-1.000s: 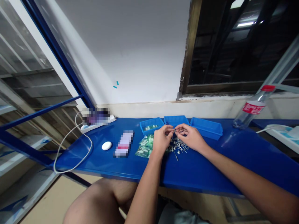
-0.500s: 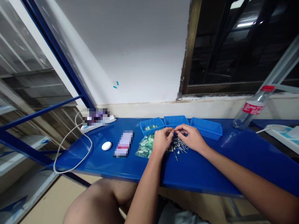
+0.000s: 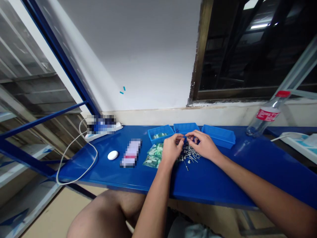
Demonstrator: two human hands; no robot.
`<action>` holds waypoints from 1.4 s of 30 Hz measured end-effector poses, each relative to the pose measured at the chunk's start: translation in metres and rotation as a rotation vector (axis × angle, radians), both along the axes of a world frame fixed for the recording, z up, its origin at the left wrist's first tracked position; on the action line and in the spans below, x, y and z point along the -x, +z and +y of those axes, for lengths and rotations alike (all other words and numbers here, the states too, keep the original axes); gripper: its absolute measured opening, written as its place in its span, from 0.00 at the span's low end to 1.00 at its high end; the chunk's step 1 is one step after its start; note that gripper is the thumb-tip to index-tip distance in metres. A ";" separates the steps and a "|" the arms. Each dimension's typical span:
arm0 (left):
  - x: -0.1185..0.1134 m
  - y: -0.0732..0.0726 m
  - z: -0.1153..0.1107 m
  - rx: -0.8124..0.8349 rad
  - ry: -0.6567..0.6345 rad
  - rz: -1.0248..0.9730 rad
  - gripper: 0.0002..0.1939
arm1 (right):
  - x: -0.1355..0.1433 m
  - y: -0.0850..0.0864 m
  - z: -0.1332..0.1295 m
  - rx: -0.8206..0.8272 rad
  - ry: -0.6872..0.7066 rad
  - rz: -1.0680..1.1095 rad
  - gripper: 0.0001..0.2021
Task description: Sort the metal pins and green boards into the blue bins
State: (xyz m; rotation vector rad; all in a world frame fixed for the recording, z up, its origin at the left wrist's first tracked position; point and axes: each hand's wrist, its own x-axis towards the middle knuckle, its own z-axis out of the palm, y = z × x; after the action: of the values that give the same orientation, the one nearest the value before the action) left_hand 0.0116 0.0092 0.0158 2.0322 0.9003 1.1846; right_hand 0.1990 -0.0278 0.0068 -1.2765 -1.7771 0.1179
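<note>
A heap of metal blind rivets [image 3: 190,154] with long thin pins lies on the blue table, partly covered by my hands. Over its left side is my left hand [image 3: 172,147], its fingers curled and thumb close to the index finger. My right hand [image 3: 202,144] faces it from the other side, thumb and fingertips bent inward. A narrow gap separates the fingertips of both hands. Whatever they may pinch is too small to make out. Beside my left wrist rest clear plastic bags [image 3: 154,158] with green and pale pieces.
Behind my hands stand a blue bin [image 3: 162,140] holding small pieces, a middle blue bin [image 3: 185,126] and a right blue bin [image 3: 223,140]. Leftward lie a blurred phone-shaped item [image 3: 132,152], a white oval object [image 3: 113,155] and a cable [image 3: 74,181]. A plastic bottle [image 3: 267,115] stands right.
The fingertips of my two hands, which met over the rivets, have moved slightly apart. The heap, bags and bins look the same.
</note>
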 end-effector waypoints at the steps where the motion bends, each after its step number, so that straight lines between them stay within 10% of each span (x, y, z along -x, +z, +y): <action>1: 0.000 0.000 0.000 -0.003 0.013 0.010 0.08 | -0.003 0.003 0.000 -0.034 -0.038 -0.041 0.09; 8: 0.001 -0.001 0.001 -0.001 0.064 0.043 0.07 | -0.047 0.007 0.014 -0.128 -0.357 -0.277 0.07; 15: 0.001 -0.003 0.001 -0.016 0.068 0.062 0.07 | -0.075 0.005 0.011 0.194 -0.638 -0.365 0.10; 24: 0.002 -0.003 0.002 -0.019 0.073 0.063 0.07 | -0.071 0.005 0.011 0.079 -0.506 -0.443 0.17; 29: 0.001 -0.001 0.000 -0.026 0.083 0.029 0.07 | -0.042 0.008 0.003 -0.129 -0.181 -0.334 0.11; 34: 0.001 0.000 0.000 -0.027 0.099 0.021 0.08 | -0.015 -0.006 0.003 -0.015 0.207 -0.423 0.13; 42: 0.001 -0.001 0.000 -0.034 0.097 0.032 0.08 | -0.013 -0.011 0.011 0.071 0.258 -0.464 0.12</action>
State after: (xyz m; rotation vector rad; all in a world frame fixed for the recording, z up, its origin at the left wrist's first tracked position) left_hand 0.0105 0.0095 0.0151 2.0602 1.0107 1.2291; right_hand 0.2123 -0.0167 -0.0045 -1.1821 -2.3523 0.0301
